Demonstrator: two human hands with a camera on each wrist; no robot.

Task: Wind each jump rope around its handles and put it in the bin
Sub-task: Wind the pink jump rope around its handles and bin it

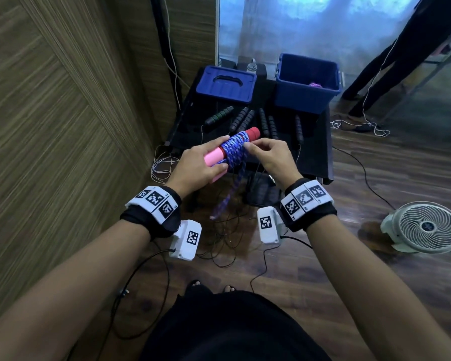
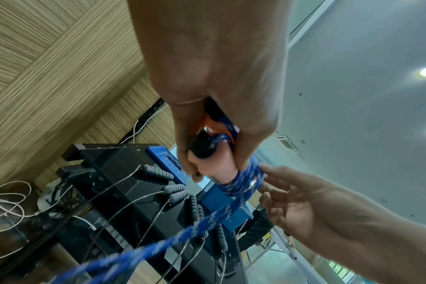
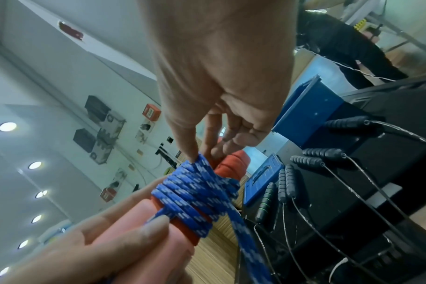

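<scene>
My left hand grips the pink and red handles of a jump rope, held in the air in front of the black table. Blue and white braided rope is wound in several turns around them. My right hand pinches a strand of that rope at the top of the coil. A loose length of rope hangs down from the bundle. The open blue bin stands at the table's back right with a purple rope bundle inside.
The bin's blue lid lies at the table's back left. Several black-handled wire jump ropes lie across the table, cables trailing off its front. A white fan sits on the floor right. A person stands behind the table at right.
</scene>
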